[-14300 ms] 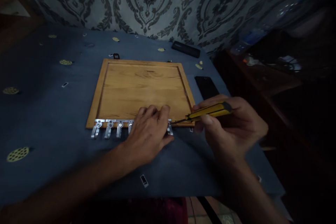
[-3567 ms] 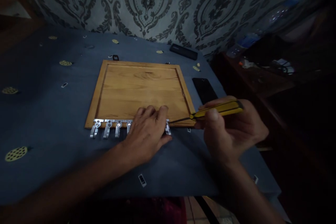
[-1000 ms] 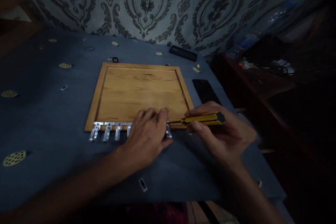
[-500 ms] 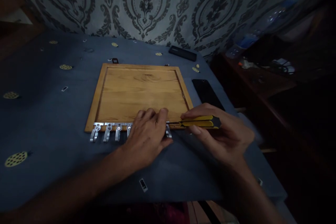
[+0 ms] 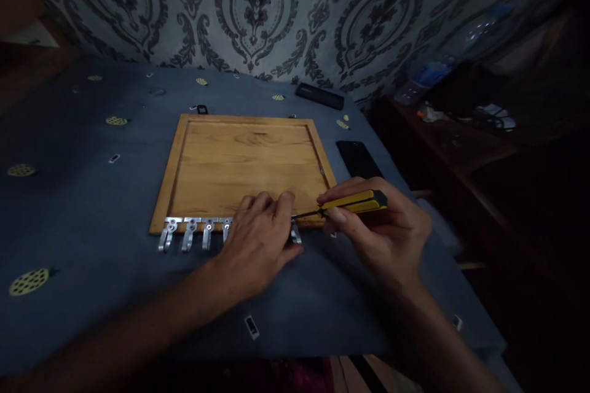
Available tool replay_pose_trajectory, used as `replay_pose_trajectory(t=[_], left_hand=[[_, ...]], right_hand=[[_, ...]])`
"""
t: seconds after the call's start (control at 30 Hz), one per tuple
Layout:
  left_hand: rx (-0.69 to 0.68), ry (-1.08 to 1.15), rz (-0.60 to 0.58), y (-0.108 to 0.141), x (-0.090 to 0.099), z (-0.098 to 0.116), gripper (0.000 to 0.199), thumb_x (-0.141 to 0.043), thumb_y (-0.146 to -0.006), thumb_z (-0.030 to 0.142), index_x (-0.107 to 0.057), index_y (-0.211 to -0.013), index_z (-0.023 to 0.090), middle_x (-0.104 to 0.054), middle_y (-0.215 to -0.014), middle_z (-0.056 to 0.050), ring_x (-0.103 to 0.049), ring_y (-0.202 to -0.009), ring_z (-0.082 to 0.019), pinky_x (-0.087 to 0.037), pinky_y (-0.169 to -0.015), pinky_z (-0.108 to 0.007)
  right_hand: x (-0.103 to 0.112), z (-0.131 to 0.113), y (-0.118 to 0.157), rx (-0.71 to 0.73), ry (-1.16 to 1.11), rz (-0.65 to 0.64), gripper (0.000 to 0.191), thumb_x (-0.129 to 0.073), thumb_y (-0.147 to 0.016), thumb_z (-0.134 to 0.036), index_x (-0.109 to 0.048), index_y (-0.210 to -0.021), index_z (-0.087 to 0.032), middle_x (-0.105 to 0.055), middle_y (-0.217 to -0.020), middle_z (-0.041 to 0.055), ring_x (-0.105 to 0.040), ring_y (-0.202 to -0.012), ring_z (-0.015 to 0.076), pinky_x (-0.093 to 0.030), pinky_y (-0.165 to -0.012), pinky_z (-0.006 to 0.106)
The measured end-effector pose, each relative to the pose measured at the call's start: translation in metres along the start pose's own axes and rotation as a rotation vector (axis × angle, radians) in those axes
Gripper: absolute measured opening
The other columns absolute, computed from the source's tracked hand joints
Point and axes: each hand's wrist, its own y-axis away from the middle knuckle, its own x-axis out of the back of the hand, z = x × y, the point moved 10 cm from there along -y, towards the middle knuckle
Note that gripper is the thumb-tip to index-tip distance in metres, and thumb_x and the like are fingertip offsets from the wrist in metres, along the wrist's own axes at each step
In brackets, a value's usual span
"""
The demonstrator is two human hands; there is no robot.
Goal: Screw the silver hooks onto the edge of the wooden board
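Right hand (image 5: 385,233) with fingers closed around a yellow-and-black screwdriver (image 5: 353,201), left hand (image 5: 260,239) arched over curved metal hooks (image 5: 207,237), its grip hidden, hooks along the near edge of a grained rectangular wooden board (image 5: 249,163), on a cloth-covered desk (image 5: 115,215)

The head camera looks forward and down at the counter (image 5: 83,215) from above its near edge, fairly close, reaching past the far edge to a patterned backdrop (image 5: 255,3).
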Motion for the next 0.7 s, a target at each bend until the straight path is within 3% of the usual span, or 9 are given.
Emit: replay_pose_trajectory(t=[0.13, 0.27, 0.43, 0.5, 0.7], left_hand=[[-0.006, 0.002, -0.003, 0.000, 0.000, 0.000, 0.057, -0.080, -0.082, 0.032, -0.044, -0.124, 0.018, -0.068, -0.109, -0.007, -0.059, -0.108, -0.028, -0.046, -0.093, -0.042], [-0.012, 0.001, 0.001, 0.001, 0.000, 0.000, 0.061, -0.078, -0.083, 0.032, -0.042, -0.128, 0.016, -0.067, -0.113, -0.010, -0.058, -0.110, -0.029, -0.046, -0.093, -0.043], [-0.004, 0.006, 0.000, 0.001, 0.000, -0.001, 0.060, -0.079, -0.082, 0.032, -0.043, -0.128, 0.017, -0.067, -0.110, -0.008, -0.059, -0.107, -0.029, -0.046, -0.092, -0.042], [0.001, 0.008, -0.001, 0.001, 0.000, -0.001, 0.058, -0.079, -0.082, 0.032, -0.044, -0.126, 0.018, -0.067, -0.109, -0.007, -0.059, -0.107, -0.028, -0.045, -0.092, -0.042], [0.002, 0.003, -0.017, 0.000, 0.000, 0.001, 0.057, -0.080, -0.081, 0.031, -0.045, -0.123, 0.017, -0.067, -0.109, -0.008, -0.059, -0.107, -0.029, -0.046, -0.092, -0.042]], right_hand=[[0.000, 0.004, 0.001, -0.078, -0.055, -0.028, 0.008, -0.076, -0.085, -0.029, -0.074, -0.092, -0.027, -0.072, -0.082, -0.0015, -0.065, -0.057, 0.0127, -0.055, -0.050, 0.026], [-0.004, 0.002, 0.001, -0.058, -0.083, -0.092, 0.018, -0.072, -0.088, -0.027, -0.075, -0.106, -0.028, -0.075, -0.089, 0.0002, -0.065, -0.055, 0.0123, -0.056, -0.051, 0.027], [-0.004, -0.006, -0.003, 0.040, -0.038, -0.092, 0.003, -0.074, -0.086, -0.028, -0.075, -0.084, -0.026, -0.073, -0.076, 0.0004, -0.065, -0.055, 0.0148, -0.054, -0.046, 0.028], [-0.002, -0.006, -0.003, 0.051, -0.005, -0.060, 0.010, -0.076, -0.085, -0.029, -0.073, -0.076, -0.025, -0.071, -0.071, -0.0003, -0.065, -0.055, 0.0153, -0.053, -0.044, 0.028], [0.005, -0.006, 0.004, 0.078, 0.116, 0.041, 0.004, -0.078, -0.084, -0.030, -0.074, -0.086, -0.029, -0.073, -0.076, -0.0012, -0.066, -0.059, 0.0175, -0.052, -0.051, 0.033]])
